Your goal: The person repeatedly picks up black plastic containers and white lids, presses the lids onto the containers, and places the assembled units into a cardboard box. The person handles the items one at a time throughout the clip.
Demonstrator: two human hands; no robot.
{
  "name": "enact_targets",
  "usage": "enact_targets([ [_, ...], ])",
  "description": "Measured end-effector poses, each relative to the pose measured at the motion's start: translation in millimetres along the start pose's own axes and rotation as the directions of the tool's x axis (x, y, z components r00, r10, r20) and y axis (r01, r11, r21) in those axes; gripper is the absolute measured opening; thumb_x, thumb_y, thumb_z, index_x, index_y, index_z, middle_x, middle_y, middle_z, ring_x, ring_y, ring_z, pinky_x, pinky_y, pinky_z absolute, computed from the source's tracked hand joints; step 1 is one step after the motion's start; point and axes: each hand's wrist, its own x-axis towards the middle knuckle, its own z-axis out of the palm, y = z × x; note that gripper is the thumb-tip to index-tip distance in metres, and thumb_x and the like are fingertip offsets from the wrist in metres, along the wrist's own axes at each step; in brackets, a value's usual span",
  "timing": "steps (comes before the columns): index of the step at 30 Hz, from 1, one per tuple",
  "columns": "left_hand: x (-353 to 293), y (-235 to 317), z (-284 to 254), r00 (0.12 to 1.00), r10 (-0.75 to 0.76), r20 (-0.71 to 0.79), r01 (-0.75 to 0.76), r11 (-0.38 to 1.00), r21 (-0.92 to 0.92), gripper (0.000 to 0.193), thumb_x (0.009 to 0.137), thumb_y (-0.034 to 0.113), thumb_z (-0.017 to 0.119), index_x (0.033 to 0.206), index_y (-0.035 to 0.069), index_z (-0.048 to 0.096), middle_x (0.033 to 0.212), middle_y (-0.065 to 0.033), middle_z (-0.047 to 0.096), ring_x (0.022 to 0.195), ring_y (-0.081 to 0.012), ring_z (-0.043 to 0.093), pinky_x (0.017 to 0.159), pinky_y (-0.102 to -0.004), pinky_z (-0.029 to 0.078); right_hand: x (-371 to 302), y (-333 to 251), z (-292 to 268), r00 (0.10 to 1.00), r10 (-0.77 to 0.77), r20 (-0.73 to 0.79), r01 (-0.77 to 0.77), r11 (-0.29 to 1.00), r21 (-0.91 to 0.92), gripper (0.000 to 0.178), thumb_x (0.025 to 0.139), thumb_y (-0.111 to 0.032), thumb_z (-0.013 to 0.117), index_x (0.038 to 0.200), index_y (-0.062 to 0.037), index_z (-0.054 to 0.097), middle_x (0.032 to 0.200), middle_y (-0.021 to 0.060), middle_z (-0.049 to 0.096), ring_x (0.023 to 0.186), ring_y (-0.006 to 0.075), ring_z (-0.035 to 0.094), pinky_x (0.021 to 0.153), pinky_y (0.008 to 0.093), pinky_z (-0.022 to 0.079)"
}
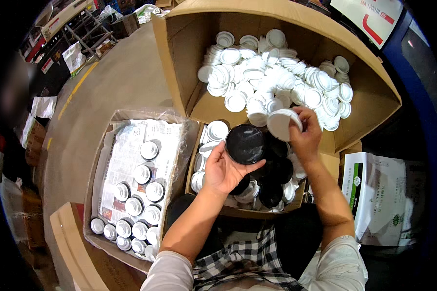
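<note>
My left hand [223, 169] holds a round black cup-like part [245, 144], its dark face turned up. Close to its right, my right hand [306, 133] pinches a round white lid [282, 124] by its edge, tilted and apart from the black part. Both hands are above a smaller cardboard box [195, 180] filled with white round parts [216, 131] and black round parts [270, 194]. Beyond them, a large open carton [179, 68] holds a heap of white lids [272, 72].
At the left, a shallow newspaper-lined box [99, 165] holds several white-topped pieces with dark rims [133, 206]. A printed white sack [383, 199] lies on the right. A blue machine [417, 97] stands behind it. Folded cardboard [77, 247] sits at lower left, and a yellow line [75, 92] marks the floor.
</note>
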Motion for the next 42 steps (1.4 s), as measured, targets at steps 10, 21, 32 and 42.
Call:
enact_targets([
  [10, -14.2, -15.6, -1.2, 0.997, 0.057, -0.057, -0.059, 0.998, -0.037, 0.053, 0.093, 0.044, 0.028, 0.128, 0.006, 0.039, 0.130, -0.0156, 0.044, 0.119, -0.0339, 0.043, 0.097, -0.0563, 0.034, -46.0, -78.7, 2.5, 0.784, 0.248, 0.569, -0.572, 0.645, 0.507, 0.066, 0.073, -0.006, 0.066, 0.130, -0.0036, 0.035, 0.133, 0.0070, 0.036, 0.120, 0.0203, 0.037, 0.100, 0.0338, 0.030],
  [21, -14.2, -26.5, 8.5, 0.981, 0.190, 0.045, -0.195, 0.965, 0.178, 0.046, 0.095, 0.024, 0.032, 0.138, 0.012, 0.024, 0.138, -0.0081, 0.035, 0.126, -0.0254, 0.034, 0.103, -0.0442, 0.027, -54.7, -88.1, -9.8, 0.966, -0.014, 0.257, 0.010, 1.000, 0.017, 0.063, 0.056, -0.021, 0.083, 0.112, -0.0099, 0.054, 0.111, 0.0116, 0.049, 0.103, 0.0275, 0.048, 0.086, 0.0360, 0.041],
  [32, -18.0, -35.0, 15.8, 0.982, 0.176, 0.066, -0.187, 0.936, 0.297, 0.048, 0.095, 0.014, 0.034, 0.140, 0.009, 0.017, 0.134, -0.0124, 0.036, 0.120, -0.0192, 0.041, 0.094, -0.0284, 0.037, -58.8, -92.0, -7.4, 0.973, -0.118, 0.197, 0.142, 0.984, -0.112, 0.059, 0.055, -0.022, 0.082, 0.106, -0.0121, 0.055, 0.109, 0.0122, 0.049, 0.099, 0.0306, 0.047, 0.080, 0.0397, 0.042],
  [42, -20.2, -31.2, 16.1, 0.983, 0.174, 0.059, -0.183, 0.912, 0.367, 0.048, 0.095, 0.016, 0.035, 0.140, 0.010, 0.018, 0.131, -0.0098, 0.039, 0.114, -0.0149, 0.044, 0.085, -0.0222, 0.040, -60.3, -90.9, -5.5, 0.966, -0.144, 0.213, 0.169, 0.980, -0.104, 0.060, 0.056, -0.023, 0.082, 0.107, -0.0118, 0.054, 0.109, 0.0127, 0.048, 0.099, 0.0304, 0.047, 0.080, 0.0397, 0.041],
])
